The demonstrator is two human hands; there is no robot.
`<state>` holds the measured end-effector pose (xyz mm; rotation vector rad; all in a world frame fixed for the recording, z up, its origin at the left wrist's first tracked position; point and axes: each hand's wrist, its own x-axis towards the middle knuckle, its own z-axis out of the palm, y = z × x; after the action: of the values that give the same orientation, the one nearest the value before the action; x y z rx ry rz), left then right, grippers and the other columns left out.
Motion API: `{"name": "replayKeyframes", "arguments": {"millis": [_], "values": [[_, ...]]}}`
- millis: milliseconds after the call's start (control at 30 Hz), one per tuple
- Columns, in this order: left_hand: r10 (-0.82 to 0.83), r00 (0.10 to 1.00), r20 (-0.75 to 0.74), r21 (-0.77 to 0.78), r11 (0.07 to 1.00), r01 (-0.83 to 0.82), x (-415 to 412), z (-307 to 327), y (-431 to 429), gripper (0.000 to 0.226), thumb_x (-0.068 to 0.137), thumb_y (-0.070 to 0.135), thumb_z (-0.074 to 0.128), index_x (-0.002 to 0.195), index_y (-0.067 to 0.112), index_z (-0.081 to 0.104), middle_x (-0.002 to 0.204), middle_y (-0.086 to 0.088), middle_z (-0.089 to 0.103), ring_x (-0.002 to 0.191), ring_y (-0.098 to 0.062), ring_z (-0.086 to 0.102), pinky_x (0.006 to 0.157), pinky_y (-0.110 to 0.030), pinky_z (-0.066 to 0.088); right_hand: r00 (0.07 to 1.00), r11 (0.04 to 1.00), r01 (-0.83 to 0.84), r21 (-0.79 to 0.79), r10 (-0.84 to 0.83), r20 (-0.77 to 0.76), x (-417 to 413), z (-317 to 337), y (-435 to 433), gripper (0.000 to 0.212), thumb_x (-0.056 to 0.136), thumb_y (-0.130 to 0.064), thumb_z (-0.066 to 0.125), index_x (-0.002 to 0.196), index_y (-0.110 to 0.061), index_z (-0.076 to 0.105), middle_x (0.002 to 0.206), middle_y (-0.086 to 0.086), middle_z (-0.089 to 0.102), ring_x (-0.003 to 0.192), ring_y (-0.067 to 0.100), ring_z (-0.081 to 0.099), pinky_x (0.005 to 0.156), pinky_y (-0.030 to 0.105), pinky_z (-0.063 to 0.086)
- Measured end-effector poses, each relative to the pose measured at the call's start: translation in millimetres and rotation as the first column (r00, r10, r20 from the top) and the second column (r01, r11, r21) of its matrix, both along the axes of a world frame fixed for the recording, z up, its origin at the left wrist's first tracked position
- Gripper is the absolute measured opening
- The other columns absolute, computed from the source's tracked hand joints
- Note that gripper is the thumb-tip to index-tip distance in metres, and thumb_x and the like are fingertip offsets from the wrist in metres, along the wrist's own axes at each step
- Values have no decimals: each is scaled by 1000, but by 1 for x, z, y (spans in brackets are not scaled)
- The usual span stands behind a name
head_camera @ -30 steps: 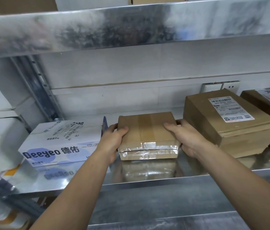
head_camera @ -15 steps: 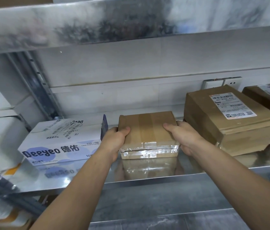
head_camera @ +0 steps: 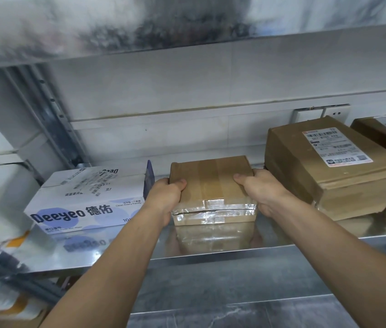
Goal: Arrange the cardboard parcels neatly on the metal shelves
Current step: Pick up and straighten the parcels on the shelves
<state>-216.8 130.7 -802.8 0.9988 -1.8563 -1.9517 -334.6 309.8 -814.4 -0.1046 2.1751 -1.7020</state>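
Gripping small parcel point(head_camera: 211, 183), left hand point(head_camera: 163, 197), right hand point(head_camera: 263, 190); white box point(head_camera: 87, 200), labelled parcel point(head_camera: 329, 166) seemingly just beside.

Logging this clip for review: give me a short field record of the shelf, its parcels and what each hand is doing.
setting: metal shelf against a tiled wall
held item: small taped parcel, appears to sit on the shelf
left hand: grips the parcel's left side, thumb on top
right hand: grips its right side, thumb on top
left neighbour: white Deeyeo box, a gap apart
right neighbour: large labelled parcel
far right: another brown parcel, partly cut off
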Motion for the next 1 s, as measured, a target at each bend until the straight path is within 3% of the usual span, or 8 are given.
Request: {"name": "replayKeyframes", "arguments": {"millis": [133, 233, 367, 467, 600, 800, 933, 1000], "values": [[-10, 1000, -5, 3, 1000, 10, 0, 1, 1, 25, 102, 14, 59, 123, 1, 64, 104, -12, 74, 94, -28, 71, 96, -44, 57, 1000, 1000, 12, -3, -12, -4, -3, -5, 0, 33, 87, -29, 74, 114, -11, 71, 105, 5, 76, 98, 29, 73, 98, 46, 57], [-5, 1000, -8, 31, 1000, 5, 0, 3, 3, 24, 102, 13, 58, 122, 1, 63, 102, -12, 73, 87, -26, 71, 83, -37, 58, 1000, 1000, 19, -12, -19, -4, -2, -4, 0, 26, 88, -27, 74, 111, -13, 71, 105, 5, 76, 99, 29, 72, 99, 47, 56], [0, 1000, -8, 59, 998, 0, 3, 8, 5, 23, 102, 13, 59, 121, 1, 63, 99, -11, 73, 82, -22, 71, 70, -30, 56, 1000, 999, 13, -30, -13, 21, 0, 0, 1, 33, 80, -32, 76, 106, -11, 73, 102, 5, 77, 97, 30, 73, 98, 48, 57], [4, 1000, -11, 73, 997, -3, 6, 9, 6, 22, 102, 13, 58, 121, 2, 62, 97, -10, 73, 79, -21, 70, 65, -29, 55, 999, 999, 6, -35, -5, 31, 1, 1, 1, 19, 85, -28, 75, 97, -15, 71, 101, 6, 78, 95, 30, 74, 97, 49, 58], [5, 1000, -12, 73, 997, -4, 7, 9, 7, 23, 102, 13, 58, 122, 1, 62, 99, -10, 73, 80, -22, 70, 67, -30, 56, 1000, 1000, 2, -27, -1, 13, 1, 1, 1, 14, 89, -27, 74, 97, -16, 72, 102, 5, 77, 96, 29, 74, 98, 48, 57], [5, 1000, 1, 49, 999, -5, 7, 9, 6, 25, 102, 15, 60, 122, 1, 63, 104, -12, 73, 84, -23, 71, 74, -32, 56, 1000, 1000, 0, -6, 0, 11, 3, 4, 2, 28, 92, -26, 73, 115, -9, 71, 105, 5, 76, 98, 27, 73, 99, 46, 56], [2, 1000, 12, 61, 998, -3, 8, 9, 4, 28, 102, 17, 61, 124, 0, 62, 109, -13, 74, 93, -27, 72, 88, -38, 58, 1000, 1000, -5, -11, 5, 22, 5, 8, 3, 28, 93, -24, 72, 116, -8, 71, 104, 5, 76, 97, 27, 73, 99, 46, 56], [-5, 1000, 10, 95, 996, 4, 9, 10, 4, 26, 102, 17, 59, 123, 1, 63, 110, -13, 74, 91, -24, 71, 83, -35, 58, 1000, 1000, -5, -22, 5, 24, 6, 10, 3, 29, 94, -24, 71, 117, -7, 70, 105, 6, 76, 99, 27, 73, 100, 46, 56]]}}
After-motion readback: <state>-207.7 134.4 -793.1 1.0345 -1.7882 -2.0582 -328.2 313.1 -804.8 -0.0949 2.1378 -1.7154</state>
